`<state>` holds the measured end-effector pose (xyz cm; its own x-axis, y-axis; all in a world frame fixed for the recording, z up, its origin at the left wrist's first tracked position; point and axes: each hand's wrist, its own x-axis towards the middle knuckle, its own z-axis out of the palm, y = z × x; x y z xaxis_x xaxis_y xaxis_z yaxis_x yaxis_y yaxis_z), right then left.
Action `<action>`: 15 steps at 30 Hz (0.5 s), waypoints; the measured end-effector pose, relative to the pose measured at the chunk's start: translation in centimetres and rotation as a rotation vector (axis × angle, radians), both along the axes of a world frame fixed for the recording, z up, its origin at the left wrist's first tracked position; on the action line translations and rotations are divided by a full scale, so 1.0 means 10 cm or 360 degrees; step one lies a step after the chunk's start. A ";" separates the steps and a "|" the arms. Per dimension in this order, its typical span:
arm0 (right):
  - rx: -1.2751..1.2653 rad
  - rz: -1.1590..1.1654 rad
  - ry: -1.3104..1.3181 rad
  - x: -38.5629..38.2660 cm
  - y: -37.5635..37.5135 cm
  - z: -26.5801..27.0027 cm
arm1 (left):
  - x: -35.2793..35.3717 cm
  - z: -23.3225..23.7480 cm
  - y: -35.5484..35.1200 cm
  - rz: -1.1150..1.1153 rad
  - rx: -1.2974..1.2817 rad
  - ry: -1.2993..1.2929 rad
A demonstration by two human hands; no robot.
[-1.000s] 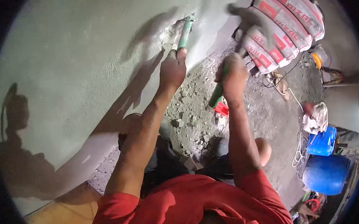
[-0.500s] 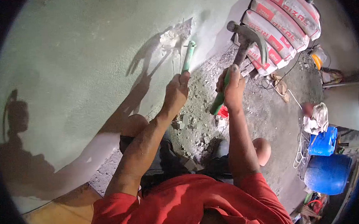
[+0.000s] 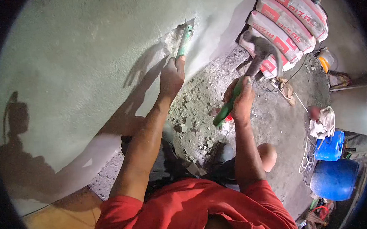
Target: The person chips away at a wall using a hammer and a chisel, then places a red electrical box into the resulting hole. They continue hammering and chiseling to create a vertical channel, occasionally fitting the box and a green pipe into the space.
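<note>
My left hand [image 3: 172, 78] is closed around a worn green chisel [image 3: 184, 40], held up against the wall. Its upper end overlaps a rough, broken hollow [image 3: 173, 39] in the plaster, and the lower part is hidden by my fingers. In my right hand [image 3: 241, 99] is a claw hammer [image 3: 264, 49], gripped by its green handle. The hammer's dark head is raised to the right of the chisel, apart from it, in front of the stacked sacks.
Rubble [image 3: 195, 110] covers the floor along the grey wall [image 3: 87, 57]. Printed cement sacks [image 3: 286, 22] are piled at the upper right. A blue jug [image 3: 330, 145], a blue drum [image 3: 333, 179] and a white cord [image 3: 304, 158] lie right. Bottom left is a yellowish board [image 3: 69, 219].
My left hand has moved up and left with the chisel, which now overlaps the wall's hollow. My right hand and the hammer have shifted slightly down and right.
</note>
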<state>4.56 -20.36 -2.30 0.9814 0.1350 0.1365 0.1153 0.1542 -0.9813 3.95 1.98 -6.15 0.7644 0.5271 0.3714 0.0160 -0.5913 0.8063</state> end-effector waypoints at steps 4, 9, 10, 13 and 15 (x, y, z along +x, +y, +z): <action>0.0098 0.0014 -0.0205 0.03 0.01 0.28 | -0.01 0.07 -0.02 -0.0075 -0.0235 0.0159; 0.0254 0.0031 -0.0407 -0.01 0.12 0.52 | 0.04 0.08 0.00 -0.0020 -0.0356 0.0257; 0.0354 0.0050 -0.0445 0.02 0.19 0.45 | 0.03 0.09 0.02 -0.0015 -0.0359 0.0255; -0.0424 -0.0136 -0.0681 0.43 0.47 -0.37 | -0.02 0.22 0.01 -0.0081 -0.0411 0.0185; -0.0802 0.0168 -0.0174 0.57 0.74 -0.26 | -0.11 0.44 -0.08 -0.0062 -0.0494 0.0430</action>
